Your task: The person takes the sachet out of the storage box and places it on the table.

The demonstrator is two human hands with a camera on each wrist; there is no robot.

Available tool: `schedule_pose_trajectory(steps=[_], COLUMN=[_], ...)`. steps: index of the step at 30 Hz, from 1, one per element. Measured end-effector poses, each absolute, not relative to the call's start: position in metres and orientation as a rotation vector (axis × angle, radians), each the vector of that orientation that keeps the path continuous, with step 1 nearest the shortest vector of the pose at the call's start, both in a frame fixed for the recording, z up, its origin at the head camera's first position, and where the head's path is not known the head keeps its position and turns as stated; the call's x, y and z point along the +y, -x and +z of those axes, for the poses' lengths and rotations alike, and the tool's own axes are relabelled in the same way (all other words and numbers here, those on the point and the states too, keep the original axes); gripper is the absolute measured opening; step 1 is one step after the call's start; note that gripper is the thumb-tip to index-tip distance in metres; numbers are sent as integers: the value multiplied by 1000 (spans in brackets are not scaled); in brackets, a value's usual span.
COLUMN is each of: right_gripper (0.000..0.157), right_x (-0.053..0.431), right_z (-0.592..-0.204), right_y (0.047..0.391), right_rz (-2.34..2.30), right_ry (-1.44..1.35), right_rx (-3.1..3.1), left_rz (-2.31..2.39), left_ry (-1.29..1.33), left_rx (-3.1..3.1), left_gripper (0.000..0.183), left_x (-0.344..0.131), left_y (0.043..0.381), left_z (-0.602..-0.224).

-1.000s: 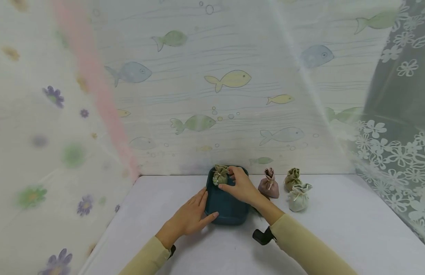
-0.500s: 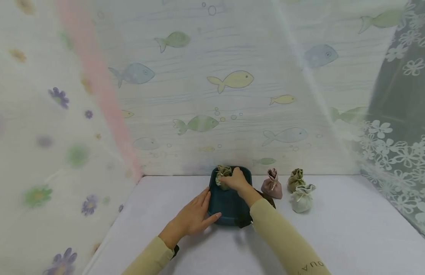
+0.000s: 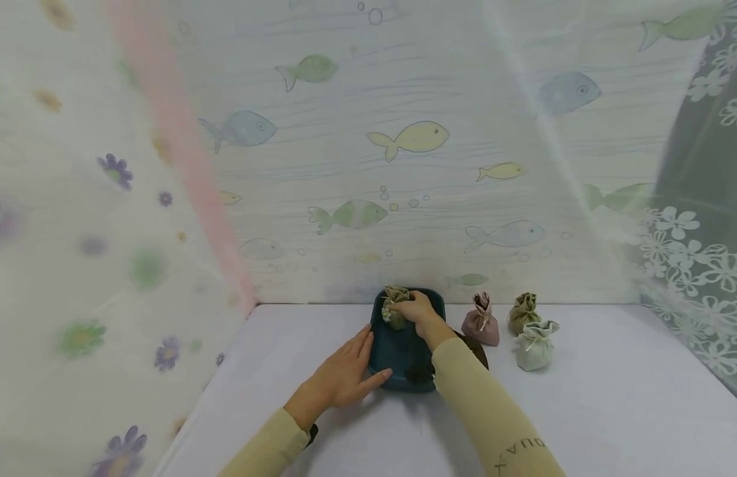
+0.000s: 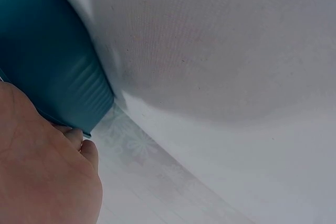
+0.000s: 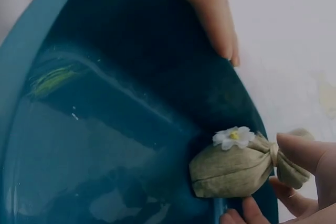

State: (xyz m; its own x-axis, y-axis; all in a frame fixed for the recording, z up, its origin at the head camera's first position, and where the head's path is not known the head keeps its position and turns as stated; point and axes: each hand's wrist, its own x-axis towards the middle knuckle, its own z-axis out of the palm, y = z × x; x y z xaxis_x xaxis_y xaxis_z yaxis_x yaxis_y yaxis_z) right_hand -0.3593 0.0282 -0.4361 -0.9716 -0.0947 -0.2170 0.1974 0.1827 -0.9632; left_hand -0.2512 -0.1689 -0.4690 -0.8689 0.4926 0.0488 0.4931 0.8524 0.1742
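A teal plastic tub (image 3: 395,354) stands on the white table. Inside its far left corner is a small khaki drawstring pouch (image 5: 231,174) with a white flower on its front. My right hand (image 3: 425,316) pinches this pouch near its tied neck, thumb on one side and fingers on the other, as the right wrist view shows. My left hand (image 3: 342,374) lies along the tub's left side, its fingers stretched out and its thumb over the near rim. In the left wrist view the palm (image 4: 47,166) is beside the tub's wall.
Right of the tub stand a dusty pink pouch (image 3: 482,326), an olive pouch (image 3: 523,313) and a pale green pouch (image 3: 535,348). A dark brown thing (image 3: 477,350) is partly hidden behind my right forearm. A fish-print curtain (image 3: 368,165) hangs at the table's back edge.
My right hand was beside the pouch with fingers spread; its thumb has come across and now grips it. The pouch has shifted slightly within the tub. The left hand keeps its place.
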Motion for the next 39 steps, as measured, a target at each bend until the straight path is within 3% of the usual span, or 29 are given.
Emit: schedule_pose_trajectory(steps=[17, 32, 39], right_gripper=[53, 49, 72], right_x=[25, 15, 32], right_z=[-453, -426, -400], right_y=[361, 352, 335], right_rz=[-1879, -1985, -1850], right_ry=[-195, 54, 206], right_rx=[2377, 2293, 2302], left_rz=[-334, -316, -324], left_ry=[830, 770, 759], left_rx=[-3001, -3011, -3029], left_gripper=[96, 98, 102], left_x=[-157, -170, -169], left_y=[247, 253, 257], left_z=[-473, -475, -479])
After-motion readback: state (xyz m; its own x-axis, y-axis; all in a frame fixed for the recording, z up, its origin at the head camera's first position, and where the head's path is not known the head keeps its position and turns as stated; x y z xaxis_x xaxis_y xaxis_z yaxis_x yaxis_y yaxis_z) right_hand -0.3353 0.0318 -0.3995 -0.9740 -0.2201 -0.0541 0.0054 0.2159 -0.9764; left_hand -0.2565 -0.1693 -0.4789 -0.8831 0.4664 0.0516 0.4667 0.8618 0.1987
